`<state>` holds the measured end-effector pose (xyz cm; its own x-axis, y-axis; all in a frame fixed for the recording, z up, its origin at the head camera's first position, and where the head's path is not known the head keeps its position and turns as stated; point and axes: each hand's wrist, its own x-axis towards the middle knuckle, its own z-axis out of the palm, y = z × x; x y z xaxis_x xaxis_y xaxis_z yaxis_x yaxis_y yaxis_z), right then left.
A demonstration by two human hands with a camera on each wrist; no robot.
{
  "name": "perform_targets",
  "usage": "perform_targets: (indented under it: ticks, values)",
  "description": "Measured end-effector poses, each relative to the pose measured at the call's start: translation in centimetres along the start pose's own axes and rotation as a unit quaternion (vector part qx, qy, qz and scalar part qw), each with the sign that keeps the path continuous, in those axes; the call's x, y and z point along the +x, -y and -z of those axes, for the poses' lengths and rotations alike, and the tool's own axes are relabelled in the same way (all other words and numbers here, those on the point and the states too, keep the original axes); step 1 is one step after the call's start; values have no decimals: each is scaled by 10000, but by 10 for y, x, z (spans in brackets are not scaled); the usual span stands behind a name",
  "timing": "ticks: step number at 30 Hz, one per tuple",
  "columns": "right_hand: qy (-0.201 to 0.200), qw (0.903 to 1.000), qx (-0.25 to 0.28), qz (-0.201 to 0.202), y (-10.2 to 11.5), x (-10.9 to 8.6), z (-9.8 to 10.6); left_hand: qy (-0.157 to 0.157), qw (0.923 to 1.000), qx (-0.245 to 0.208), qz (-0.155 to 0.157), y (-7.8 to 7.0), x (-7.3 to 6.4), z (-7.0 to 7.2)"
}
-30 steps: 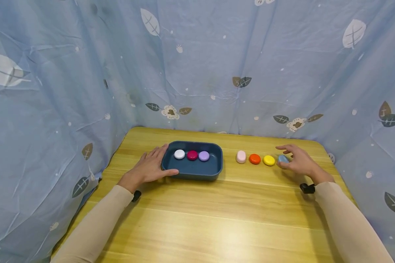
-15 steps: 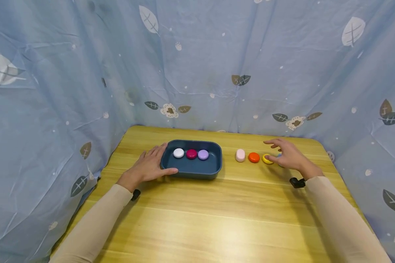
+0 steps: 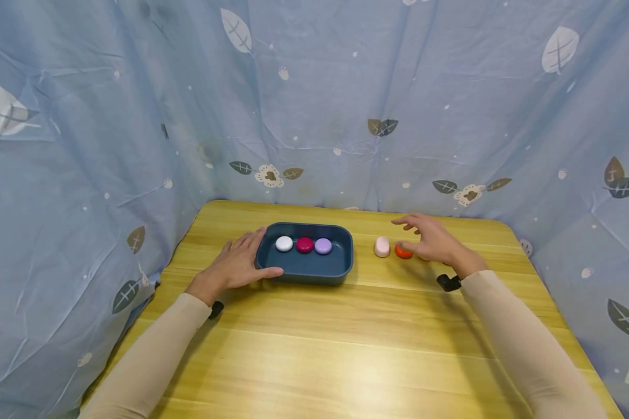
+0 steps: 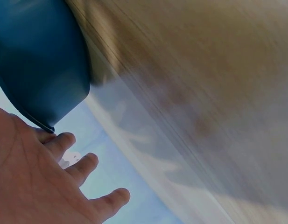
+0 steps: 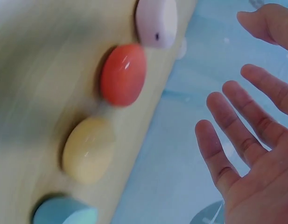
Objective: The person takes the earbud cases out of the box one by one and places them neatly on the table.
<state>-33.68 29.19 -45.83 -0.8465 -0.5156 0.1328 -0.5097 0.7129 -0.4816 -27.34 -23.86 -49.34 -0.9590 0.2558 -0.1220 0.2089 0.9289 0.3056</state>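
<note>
My left hand [image 3: 236,265] rests with fingers spread against the left end of a dark blue rectangular tray [image 3: 314,278], thumb along its near rim. Inside lie a white [image 3: 284,244], a crimson [image 3: 304,245] and a lilac [image 3: 322,246] glossy rounded piece. Over the row right of the tray hovers my right hand [image 3: 432,241], fingers extended and holding nothing. That row has a pink piece [image 3: 381,247], an orange one [image 3: 403,251], a yellow one [image 5: 89,150] and a light blue one [image 5: 64,212]. In the head view my right hand hides the last two.
The pieces and tray stand on a yellow wood-grain table [image 3: 314,343]. Blue curtains [image 3: 314,105] with leaf prints hang close around its back and sides. A small black wrist device [image 3: 448,283] shows under my right wrist.
My right hand has moved left along the row, from the light blue piece past the yellow one to the orange one. The left hand and tray stay put.
</note>
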Motion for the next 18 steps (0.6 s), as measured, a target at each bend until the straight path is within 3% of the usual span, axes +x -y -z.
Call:
perform_targets:
  ticks: [9, 18]
  values:
    - [147, 9998, 35, 156, 29, 20, -11, 32, 10000, -6, -5, -1, -1, 2]
    - [296, 9977, 155, 583, 57, 40, -21, 3, 10000, 24, -21, -1, 0, 3]
